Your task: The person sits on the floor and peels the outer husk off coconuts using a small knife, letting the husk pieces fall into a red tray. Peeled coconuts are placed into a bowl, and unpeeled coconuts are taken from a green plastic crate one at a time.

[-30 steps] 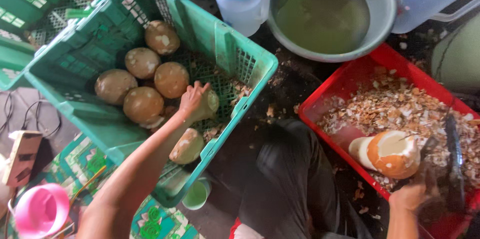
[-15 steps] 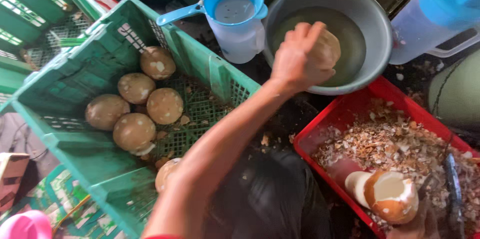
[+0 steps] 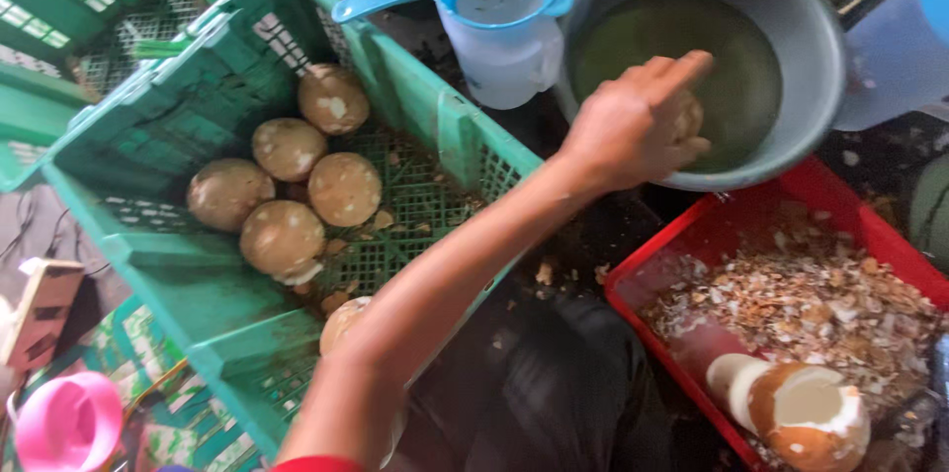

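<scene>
The left arm [image 3: 435,284] is bare down to the hand [image 3: 633,126]. A bit of red sleeve [image 3: 321,463] shows at the top. Dark trousers [image 3: 583,403] cover the legs.

Six peeled coconuts lie in the green crate [image 3: 148,245]: five [image 3: 288,148] in full view, one [image 3: 341,322] half hidden by the arm. One more sits in the hand [image 3: 633,126] over one grey basin [image 3: 820,57]. One blue jug [image 3: 499,22], one red crate [image 3: 692,245], one pink cup [image 3: 69,423].
</scene>
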